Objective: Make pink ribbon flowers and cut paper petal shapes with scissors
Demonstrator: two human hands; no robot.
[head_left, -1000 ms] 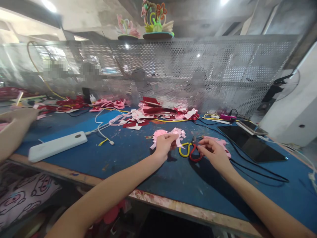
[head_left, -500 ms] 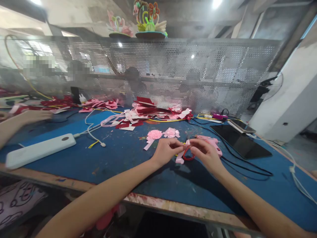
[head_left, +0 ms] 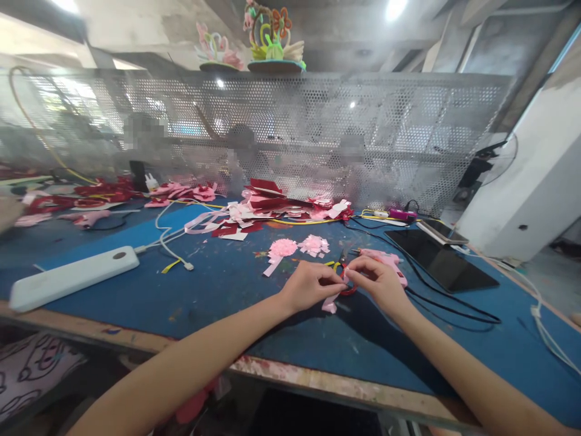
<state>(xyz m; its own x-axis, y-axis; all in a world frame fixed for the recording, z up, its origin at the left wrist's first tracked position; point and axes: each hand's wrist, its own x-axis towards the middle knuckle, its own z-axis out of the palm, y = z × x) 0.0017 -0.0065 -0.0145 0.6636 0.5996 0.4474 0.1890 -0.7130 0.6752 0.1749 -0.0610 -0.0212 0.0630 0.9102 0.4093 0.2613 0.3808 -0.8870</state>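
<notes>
My left hand (head_left: 307,286) and my right hand (head_left: 376,278) meet over the blue table, fingertips close together. Both pinch a pale pink ribbon (head_left: 330,304), whose loose end hangs below my left fingers. The part between my fingertips is mostly hidden. Scissors (head_left: 348,291) with red and yellow handles lie just behind and under my fingers, partly covered. A pink glue gun (head_left: 389,261) rests beyond my right hand. Past my left hand lie a round pink ribbon flower (head_left: 282,247) with a tail and a second pink ribbon piece (head_left: 314,244).
A heap of red and pink ribbon scraps (head_left: 272,206) lies at the back, before a perforated metal screen (head_left: 308,133). A white power strip (head_left: 75,275) sits left, a black tablet (head_left: 442,257) right. Cables cross the table. Another person's hand (head_left: 9,212) shows at the far left.
My left hand has shifted slightly right and down, and the ribbon end hangs a little lower. More of the scissors shows. The other person's arm has drawn back left, uncovering another pink glue gun.
</notes>
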